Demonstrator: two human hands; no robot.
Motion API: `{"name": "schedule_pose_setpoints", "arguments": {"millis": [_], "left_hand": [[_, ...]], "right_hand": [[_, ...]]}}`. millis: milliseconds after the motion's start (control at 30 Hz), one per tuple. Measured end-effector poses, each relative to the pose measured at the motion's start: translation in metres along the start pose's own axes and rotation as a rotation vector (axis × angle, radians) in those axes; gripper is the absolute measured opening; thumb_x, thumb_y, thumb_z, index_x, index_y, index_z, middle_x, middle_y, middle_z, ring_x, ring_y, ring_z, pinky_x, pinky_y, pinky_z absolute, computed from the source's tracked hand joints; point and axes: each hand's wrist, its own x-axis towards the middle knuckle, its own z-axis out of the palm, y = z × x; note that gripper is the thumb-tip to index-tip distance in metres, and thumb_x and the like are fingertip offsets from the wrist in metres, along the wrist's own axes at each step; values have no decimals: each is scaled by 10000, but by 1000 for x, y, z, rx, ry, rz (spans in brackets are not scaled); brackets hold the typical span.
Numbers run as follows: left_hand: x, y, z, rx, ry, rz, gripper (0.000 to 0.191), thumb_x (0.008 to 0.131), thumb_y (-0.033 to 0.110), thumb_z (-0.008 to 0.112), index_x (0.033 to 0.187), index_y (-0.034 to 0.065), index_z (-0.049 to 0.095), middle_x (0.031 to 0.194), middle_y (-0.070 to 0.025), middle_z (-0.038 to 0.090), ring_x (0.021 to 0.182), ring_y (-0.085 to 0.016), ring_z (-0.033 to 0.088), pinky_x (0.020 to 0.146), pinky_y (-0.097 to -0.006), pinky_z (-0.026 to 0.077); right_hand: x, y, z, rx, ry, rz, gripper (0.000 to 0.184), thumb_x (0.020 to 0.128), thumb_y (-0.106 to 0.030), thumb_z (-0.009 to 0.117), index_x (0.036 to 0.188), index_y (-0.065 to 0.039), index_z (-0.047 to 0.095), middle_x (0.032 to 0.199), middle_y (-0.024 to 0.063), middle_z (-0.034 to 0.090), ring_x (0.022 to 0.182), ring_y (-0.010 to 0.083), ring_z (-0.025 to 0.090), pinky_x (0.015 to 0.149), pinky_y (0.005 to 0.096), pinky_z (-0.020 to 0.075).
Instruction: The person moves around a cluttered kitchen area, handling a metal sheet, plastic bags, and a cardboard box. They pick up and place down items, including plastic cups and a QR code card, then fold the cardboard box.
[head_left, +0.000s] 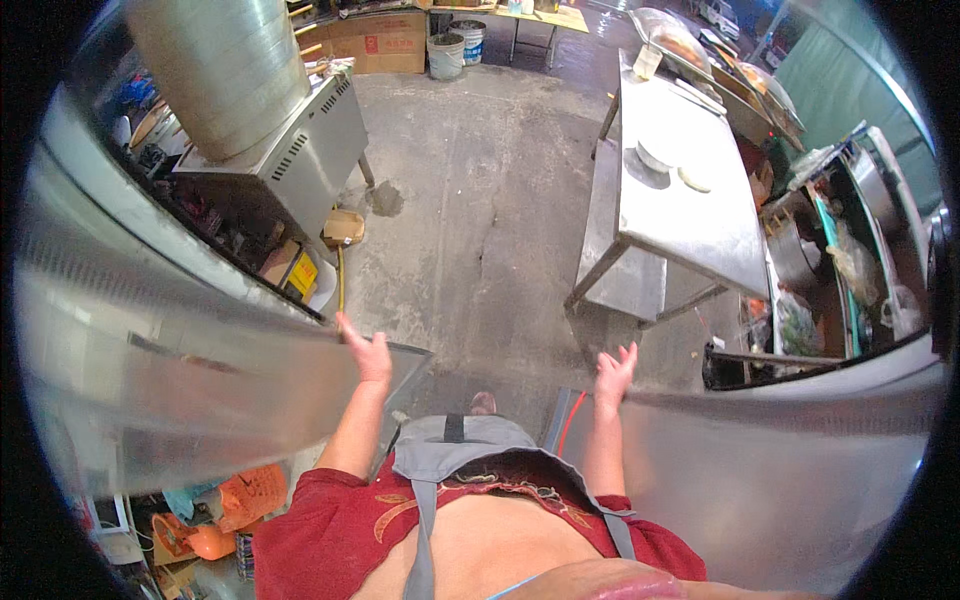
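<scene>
My left hand (367, 354) is raised at the upper edge of a shiny metal door-like panel (225, 405), its fingers apart. I cannot tell whether it touches the panel. On the other side, my right hand (616, 375) is at the corner of a second shiny panel (757, 465), fingers spread and holding nothing. A red strip (573, 424) runs along that panel's inner edge. Between the panels is my body in a grey apron (495, 435) over a red top. One shoe (484, 403) shows on the concrete floor (480, 195).
Ahead on the right, a steel table (690, 127) carries a round whitish object (655, 156). A steel cabinet (307, 150) under a tall metal cylinder (217, 75) stands left. Buckets (445, 56) sit at the back. Crowded shelves (832, 262) line the right; orange bags (253, 495) lie lower left.
</scene>
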Motion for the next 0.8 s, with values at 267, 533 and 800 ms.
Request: {"name": "schedule_pose_setpoints", "arguments": {"millis": [267, 533, 800], "left_hand": [[112, 6, 95, 52, 32, -181, 740, 706, 45, 548, 1352, -72, 205, 1409, -247, 217, 1332, -334, 184, 1104, -377, 130], [243, -2, 257, -77, -157, -289, 705, 694, 43, 556, 1338, -37, 282, 1326, -236, 355, 1240, -331, 347, 1031, -390, 282], [385, 18, 347, 35, -527, -346, 437, 713, -7, 527, 1148, 21, 550, 1093, -104, 578, 961, -203, 558, 810, -305, 454]], "right_hand": [[110, -43, -2, 361, 268, 62, 424, 806, 17, 516, 1218, -27, 425, 992, 116, 581, 706, 174, 610, 542, 255, 489], [170, -108, 113, 324, 318, -113, 167, 830, 20, 476, 975, -23, 545, 827, 60, 602, 588, 116, 552, 499, 221, 416], [295, -169, 328, 273, -191, 7, 120, 811, -3, 528, 920, -18, 577, 788, 66, 618, 579, 124, 580, 499, 216, 432]]}}
